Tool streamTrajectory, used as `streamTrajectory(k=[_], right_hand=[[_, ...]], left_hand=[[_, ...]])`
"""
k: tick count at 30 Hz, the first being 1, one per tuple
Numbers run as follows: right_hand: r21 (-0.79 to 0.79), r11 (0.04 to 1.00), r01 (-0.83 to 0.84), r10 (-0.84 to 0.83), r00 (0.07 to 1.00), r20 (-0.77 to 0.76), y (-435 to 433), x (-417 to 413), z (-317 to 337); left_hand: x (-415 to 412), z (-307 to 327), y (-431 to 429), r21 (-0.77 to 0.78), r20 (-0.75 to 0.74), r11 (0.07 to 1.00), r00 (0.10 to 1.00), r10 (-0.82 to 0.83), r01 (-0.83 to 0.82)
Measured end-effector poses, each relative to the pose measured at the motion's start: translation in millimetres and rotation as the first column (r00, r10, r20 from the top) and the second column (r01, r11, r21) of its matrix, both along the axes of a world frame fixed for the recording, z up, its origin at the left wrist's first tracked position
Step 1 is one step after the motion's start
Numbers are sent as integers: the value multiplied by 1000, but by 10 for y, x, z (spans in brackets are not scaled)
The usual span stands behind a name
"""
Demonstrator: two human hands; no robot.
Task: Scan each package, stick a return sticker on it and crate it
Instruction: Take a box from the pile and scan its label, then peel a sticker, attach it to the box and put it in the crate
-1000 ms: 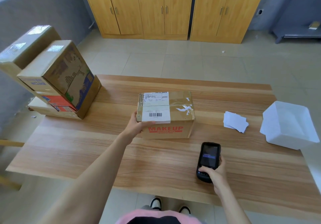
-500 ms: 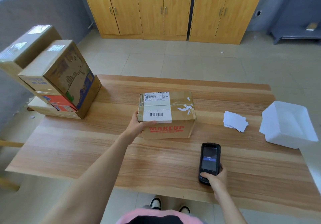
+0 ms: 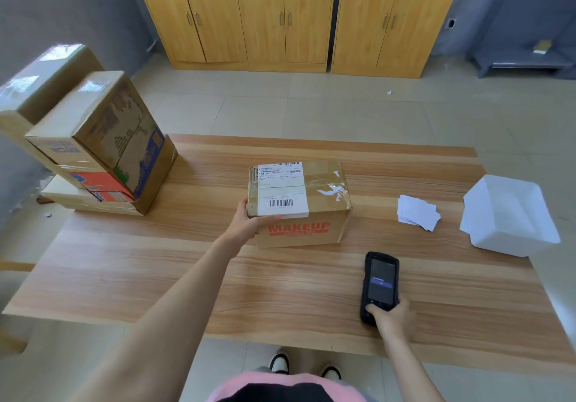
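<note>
Left grip [image 3: 249, 225] clasps the near left corner of the cardboard package [image 3: 324, 183], thumb laid along the near edge of its smooth white shipping label [image 3: 282, 189] (red block letters on the front face read MAKEUP). This taped, rectangular box sits flat mid-table on the wood-grain table [image 3: 280, 292]. Right grip [image 3: 391, 319] wraps the lower end of a black, slab-shaped handheld scanner [image 3: 380, 283], screen lit. Loose white paper stickers [image 3: 417, 213] lie between the package and a white, square-walled plastic crate [image 3: 498, 245].
</note>
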State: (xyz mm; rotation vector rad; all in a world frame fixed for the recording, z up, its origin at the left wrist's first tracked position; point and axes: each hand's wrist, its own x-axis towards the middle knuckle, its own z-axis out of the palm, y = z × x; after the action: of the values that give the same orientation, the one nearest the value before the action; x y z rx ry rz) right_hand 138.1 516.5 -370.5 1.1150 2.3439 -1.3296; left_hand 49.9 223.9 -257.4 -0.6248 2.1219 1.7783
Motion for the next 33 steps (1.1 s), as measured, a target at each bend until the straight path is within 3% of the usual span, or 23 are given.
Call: streamTrajectory(k=[5,10,14,19,33], right_hand=[[56,996,63,-61,997,-36,-9,-83,159],[-19,998,60,-62,990,-128,-115,-458,460],[-6,1000,8,-9,979,-203,-269,-787,738],[-56,998,-35,18,960,-280,-432,-1003,979],[-14,988,151,-147,933,-328,409,-847,1082]], left_hand=[[-27,78,-108,3,-24,1000,999,25,-25],[-203,294,-241,-141,-124,990,992,11,-28],[-332,451,-282,-319,-248,948,964,-96,13],[-495,561,-178,-466,-295,874,908,-297,134],[-754,806,1131,-420,-338,805,750,-568,420]])
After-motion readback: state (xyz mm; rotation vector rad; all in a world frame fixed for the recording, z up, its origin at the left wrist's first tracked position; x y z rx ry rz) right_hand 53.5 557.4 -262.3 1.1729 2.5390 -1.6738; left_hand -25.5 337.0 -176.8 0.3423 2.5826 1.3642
